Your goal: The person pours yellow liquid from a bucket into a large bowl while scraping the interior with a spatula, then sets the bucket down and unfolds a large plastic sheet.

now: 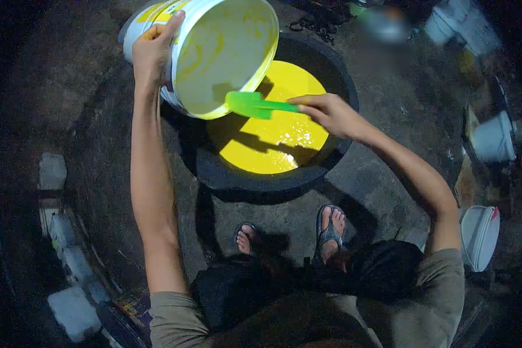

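Note:
My left hand (156,49) grips a white bucket (220,58) by its side near the rim. The bucket is tilted over a dark round tub (243,188), its mouth turned down toward the right. Yellow smears coat the inside wall. My right hand (326,113) holds a bright green spatula (252,105) by the handle, its blade at the lower rim of the bucket. Below both lies bright yellow liquid (272,142), which looks like paint, in the tub, with shadows and glints on its surface.
My sandalled feet (332,226) stand just in front of the tub on a dark floor. White containers (493,139) and a round pale lid or tub (479,238) are at the right. Pale blocks or boxes (74,313) line the left side. Further containers (441,26) stand at the back right.

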A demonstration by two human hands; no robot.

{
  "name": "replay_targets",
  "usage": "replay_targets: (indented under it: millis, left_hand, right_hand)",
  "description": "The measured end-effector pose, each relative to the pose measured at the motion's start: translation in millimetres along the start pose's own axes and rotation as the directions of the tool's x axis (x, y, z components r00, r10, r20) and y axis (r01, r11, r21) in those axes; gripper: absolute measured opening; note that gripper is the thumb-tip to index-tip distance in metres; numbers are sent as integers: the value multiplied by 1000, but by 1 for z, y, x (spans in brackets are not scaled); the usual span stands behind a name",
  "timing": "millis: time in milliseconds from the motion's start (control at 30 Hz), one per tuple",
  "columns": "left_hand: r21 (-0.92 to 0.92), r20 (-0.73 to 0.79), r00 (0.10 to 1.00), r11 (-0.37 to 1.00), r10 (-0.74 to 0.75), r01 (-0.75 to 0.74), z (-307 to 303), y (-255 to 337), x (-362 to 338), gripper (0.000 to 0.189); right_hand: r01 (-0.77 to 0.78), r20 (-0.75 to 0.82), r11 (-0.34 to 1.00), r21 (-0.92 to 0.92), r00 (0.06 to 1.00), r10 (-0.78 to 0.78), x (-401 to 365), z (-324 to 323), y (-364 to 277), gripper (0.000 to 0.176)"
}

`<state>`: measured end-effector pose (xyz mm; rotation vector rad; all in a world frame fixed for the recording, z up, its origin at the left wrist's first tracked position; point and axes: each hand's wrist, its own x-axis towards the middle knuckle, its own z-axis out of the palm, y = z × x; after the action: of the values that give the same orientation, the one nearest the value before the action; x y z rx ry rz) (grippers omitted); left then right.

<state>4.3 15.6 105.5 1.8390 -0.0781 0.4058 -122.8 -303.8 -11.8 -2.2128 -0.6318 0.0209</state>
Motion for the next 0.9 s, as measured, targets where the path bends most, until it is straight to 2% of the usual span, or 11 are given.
replay_targets:
  millis: [100, 200, 300, 433, 500, 567, 600, 667, 700, 833, 900]
  left_hand:
    - [-65, -32, 999, 998, -15, 13, -4, 0, -6, 40]
    - [-10, -46, 999, 1000, -12, 12, -6, 7, -11, 39]
    - [-101, -6, 1000, 995, -10, 9, -4, 2, -4, 37]
    - [-156, -9, 1000, 987, -27, 25, -7, -3, 11, 36]
    - [-129, -9, 1000, 991, -23, 22, -11, -2, 17, 36]
    - [-55, 16, 1000, 998, -22, 23, -18, 1, 23, 39]
    - [-72, 19, 999, 997, -40, 41, -20, 4, 21, 42]
    - [-119, 33, 998, 991, -58, 61, -16, 12, 21, 48]
    - [-159, 70, 995, 984, -73, 83, -19, 7, 29, 51]
    - [-136, 56, 995, 987, -77, 84, -24, -3, 42, 49]
    - [-148, 44, 993, 982, -109, 114, -30, -13, 45, 47]
  right_hand:
    - [163, -94, 945, -285, 976, -197, -49, -20, 6, 46]
    - [-13, 140, 764, -645, 981, 135, -106, -19, 26, 59]
    - [49, 269, 724, -689, 944, 192, -128, -4, 44, 66]
    - [9, 203, 719, -695, 962, 184, -120, -2, 49, 55]
    - [57, 282, 673, -737, 931, 231, -98, -13, 67, 49]
    - [28, 181, 669, -743, 970, 160, -52, -35, 51, 42]
    - [-12, 108, 766, -643, 988, 106, -23, -48, 33, 43]
    - [267, 18, 829, -492, 955, -297, 37, -58, 14, 47]
    - [340, 68, 790, -511, 932, -357, 73, -60, 10, 46]
    - [90, -206, 643, -761, 906, -370, 176, -17, 3, 57]
    - [11, -123, 687, -727, 982, -145, 201, 29, 31, 50]
